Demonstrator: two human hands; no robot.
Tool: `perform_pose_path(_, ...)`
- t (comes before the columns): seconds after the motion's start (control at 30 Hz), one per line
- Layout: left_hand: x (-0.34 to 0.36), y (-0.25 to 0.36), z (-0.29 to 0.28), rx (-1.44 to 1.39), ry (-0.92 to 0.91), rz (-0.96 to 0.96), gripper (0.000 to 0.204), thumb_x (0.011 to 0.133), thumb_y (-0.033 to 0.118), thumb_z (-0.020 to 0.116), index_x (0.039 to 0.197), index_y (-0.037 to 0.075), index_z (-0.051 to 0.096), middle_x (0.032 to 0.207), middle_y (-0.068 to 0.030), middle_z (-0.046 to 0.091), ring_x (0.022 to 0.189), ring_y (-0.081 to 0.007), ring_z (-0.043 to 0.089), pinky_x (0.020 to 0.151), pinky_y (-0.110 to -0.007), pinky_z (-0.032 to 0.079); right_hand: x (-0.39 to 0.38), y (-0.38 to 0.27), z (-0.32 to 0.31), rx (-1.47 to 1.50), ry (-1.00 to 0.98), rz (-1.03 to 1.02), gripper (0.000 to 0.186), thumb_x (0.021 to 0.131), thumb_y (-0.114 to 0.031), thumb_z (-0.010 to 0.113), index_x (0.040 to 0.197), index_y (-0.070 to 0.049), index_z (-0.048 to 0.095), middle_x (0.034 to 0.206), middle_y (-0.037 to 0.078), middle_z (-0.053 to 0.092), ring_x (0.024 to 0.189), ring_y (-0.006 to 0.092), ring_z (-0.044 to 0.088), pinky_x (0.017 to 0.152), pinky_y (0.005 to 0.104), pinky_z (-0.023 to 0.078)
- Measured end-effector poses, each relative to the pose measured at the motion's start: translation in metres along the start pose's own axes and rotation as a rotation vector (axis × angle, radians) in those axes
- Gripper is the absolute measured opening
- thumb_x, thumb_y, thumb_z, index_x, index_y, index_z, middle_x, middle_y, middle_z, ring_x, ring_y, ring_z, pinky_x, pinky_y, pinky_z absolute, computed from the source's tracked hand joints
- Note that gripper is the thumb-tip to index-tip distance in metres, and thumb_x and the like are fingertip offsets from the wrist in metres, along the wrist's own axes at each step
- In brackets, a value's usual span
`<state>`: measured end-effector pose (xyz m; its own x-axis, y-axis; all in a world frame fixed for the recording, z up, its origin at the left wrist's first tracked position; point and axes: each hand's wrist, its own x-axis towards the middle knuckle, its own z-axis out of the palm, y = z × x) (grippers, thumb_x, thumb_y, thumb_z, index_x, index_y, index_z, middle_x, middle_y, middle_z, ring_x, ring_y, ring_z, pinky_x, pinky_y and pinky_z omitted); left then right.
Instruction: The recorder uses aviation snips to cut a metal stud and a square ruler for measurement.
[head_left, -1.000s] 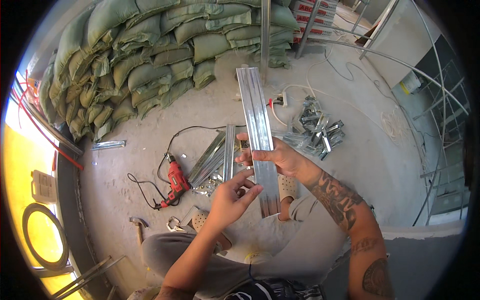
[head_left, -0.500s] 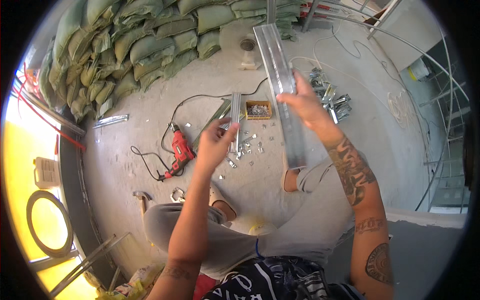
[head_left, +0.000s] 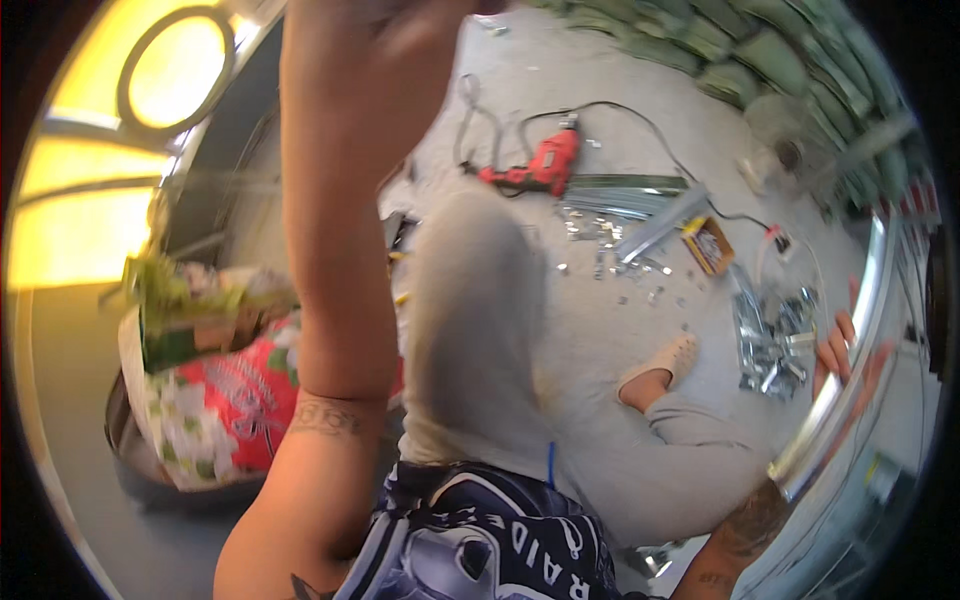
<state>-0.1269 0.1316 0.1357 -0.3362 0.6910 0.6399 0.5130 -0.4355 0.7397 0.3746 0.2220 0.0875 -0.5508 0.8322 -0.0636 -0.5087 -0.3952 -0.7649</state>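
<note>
My left hand (head_left: 395,30) is raised at the top edge on an outstretched forearm, blurred, its fingers mostly out of sight. At the far right, my right hand (head_left: 835,350) grips a long silvery metal channel (head_left: 870,260) that stands slanted. Beyond my bent left knee, a red drill (head_left: 545,160) lies on the floor with its cord, beside more metal channels (head_left: 620,190). A small yellow box (head_left: 707,245) of fittings sits among scattered metal pieces, and a heap of metal brackets (head_left: 775,345) lies left of my right hand.
Green sandbags (head_left: 730,50) are stacked at the upper right. A red flowered bag (head_left: 230,400) and green packaging (head_left: 180,330) lie at my left, below a bright yellow panel (head_left: 90,220) with a dark ring (head_left: 128,90). A power strip (head_left: 785,240) lies near the brackets.
The view has swung left. My left hand has risen to the top edge, away from the channels. My right hand, still holding the channel, has moved to the far right of the picture.
</note>
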Motion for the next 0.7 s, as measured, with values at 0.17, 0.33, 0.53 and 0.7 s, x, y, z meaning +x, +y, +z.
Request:
perform_pose_path(0.17,-0.142,-0.090,-0.131,0.374,-0.104,-0.531,0.035,0.089,-0.002,0.062,0.123,0.003,0.069,0.088,0.0002,0.063,0.082,-0.0113,0.061,0.075,-0.027,0.051,0.018,0.023,0.007,-0.077,-0.087,-0.025,0.090,0.091,-0.007,0.060,0.158,0.000,0.000,0.093,0.006,0.044,0.059,0.0084,0.046,0.060,0.0257,0.043)
perform_pose_path(0.33,-0.398,-0.218,-0.170,0.550,-0.071,-1.232,0.026,0.083,0.011,0.069,0.109,0.006,0.075,0.085,-0.0117,0.074,0.075,-0.0194,0.068,0.069,-0.034,0.053,0.050,0.042,0.006,-0.061,-0.122,0.054,0.094,0.083,-0.006,0.057,0.159,0.000,0.002,0.098,0.007,0.042,0.076,0.0128,0.047,0.072,0.0284,0.045)
perform_pose_path(0.53,-0.498,-0.269,-0.149,0.863,-0.313,-1.447,0.027,0.087,0.031,0.069,0.109,0.016,0.077,0.103,-0.0175,0.074,0.095,-0.0329,0.071,0.086,-0.043,0.055,0.043,0.035,-0.004,-0.324,0.103,0.029,0.085,0.087,-0.008,0.055,0.160,-0.003,0.009,0.103,0.008,0.047,0.083,0.0153,0.051,0.081,0.0293,0.047)
perform_pose_path(0.7,-0.485,-0.276,-0.166,0.830,-0.348,-1.387,0.028,0.086,0.019,0.065,0.111,0.017,0.076,0.102,-0.0179,0.074,0.096,-0.0343,0.071,0.085,-0.043,0.055,0.060,0.034,-0.016,-0.646,0.290,0.063,0.067,0.095,-0.015,0.058,0.155,-0.006,0.030,0.091,0.002,0.050,0.077,0.0100,0.050,0.074,0.0262,0.046)
